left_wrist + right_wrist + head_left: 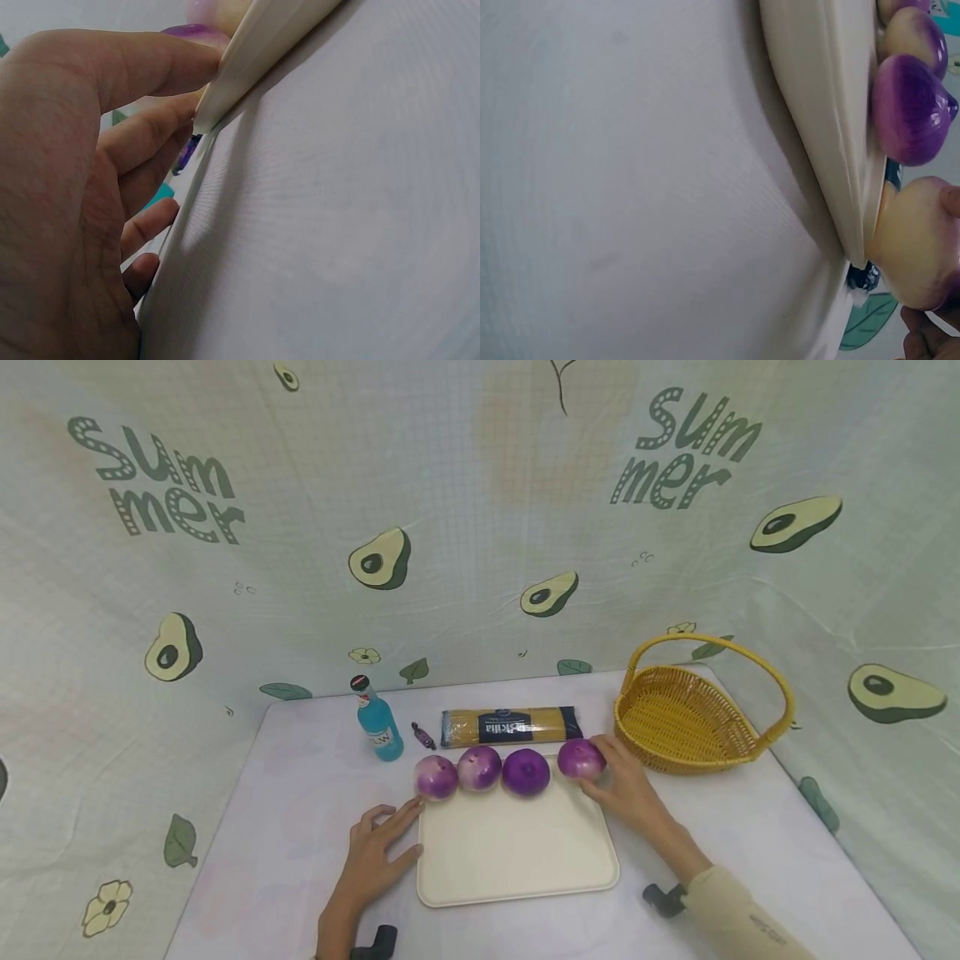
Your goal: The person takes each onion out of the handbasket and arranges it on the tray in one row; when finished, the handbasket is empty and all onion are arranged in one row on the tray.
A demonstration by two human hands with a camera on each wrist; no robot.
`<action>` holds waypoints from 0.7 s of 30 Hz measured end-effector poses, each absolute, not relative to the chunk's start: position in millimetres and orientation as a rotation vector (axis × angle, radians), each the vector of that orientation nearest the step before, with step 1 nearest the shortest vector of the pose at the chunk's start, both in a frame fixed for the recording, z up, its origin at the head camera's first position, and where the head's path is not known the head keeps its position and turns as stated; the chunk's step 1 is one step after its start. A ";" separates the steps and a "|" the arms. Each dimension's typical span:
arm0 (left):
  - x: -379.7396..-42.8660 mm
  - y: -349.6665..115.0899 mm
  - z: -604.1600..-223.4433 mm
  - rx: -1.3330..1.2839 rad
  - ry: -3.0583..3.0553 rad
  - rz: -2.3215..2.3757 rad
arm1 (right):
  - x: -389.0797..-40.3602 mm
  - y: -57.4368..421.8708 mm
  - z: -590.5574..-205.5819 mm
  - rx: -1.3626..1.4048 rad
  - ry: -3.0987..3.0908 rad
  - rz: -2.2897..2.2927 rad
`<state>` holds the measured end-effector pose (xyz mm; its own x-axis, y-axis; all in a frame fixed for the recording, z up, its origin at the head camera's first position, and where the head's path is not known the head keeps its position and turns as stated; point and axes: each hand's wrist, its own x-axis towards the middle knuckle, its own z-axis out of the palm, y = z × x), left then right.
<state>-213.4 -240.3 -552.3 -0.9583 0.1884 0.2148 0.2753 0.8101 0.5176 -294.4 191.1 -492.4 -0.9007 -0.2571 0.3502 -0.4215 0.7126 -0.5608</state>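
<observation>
A cream rectangular tray (517, 852) lies on the table, with several purple onions in a row along its far edge. My right hand (628, 785) grips the rightmost onion (581, 759) at the tray's far right corner. In the right wrist view, fingers touch this onion's pale side (915, 240), close by the tray rim. A darker purple onion (526, 772) sits to its left, then two paler onions. My left hand (378, 852) lies at the tray's left edge, fingers extended. Its thumb (172, 64) touches the rim in the left wrist view, and its index fingertip is near the leftmost onion (436, 777).
A yellow woven basket (678, 764) with a tall handle stands at the back right. Behind the onions lie a spaghetti packet (510, 727) and a small purple wrapped candy (423, 736). A blue bottle (380, 727) stands at the back left. Printed cloth hangs behind the table.
</observation>
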 end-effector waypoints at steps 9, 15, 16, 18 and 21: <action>-212.1 -241.2 -552.7 -0.383 -2.826 -0.843 | -291.4 187.1 -496.4 0.532 -2.699 0.970; -212.4 -241.2 -553.4 -0.389 -2.828 -0.832 | -290.3 185.3 -501.2 0.540 -2.697 0.989; -212.5 -241.2 -553.1 -0.388 -2.828 -0.836 | -290.5 184.9 -502.2 0.535 -2.700 0.993; -212.8 -241.1 -552.6 -0.383 -2.830 -0.843 | -290.5 183.8 -503.2 0.523 -2.703 1.007; -213.6 -241.4 -552.2 -0.377 -2.832 -0.844 | -291.0 181.7 -504.2 0.510 -2.699 1.014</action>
<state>-213.6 -241.4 -552.2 -0.9549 0.1932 0.2255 0.2852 0.8086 0.5146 -291.0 181.7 -504.2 -0.9173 -0.2439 0.3148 -0.3909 0.7028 -0.5944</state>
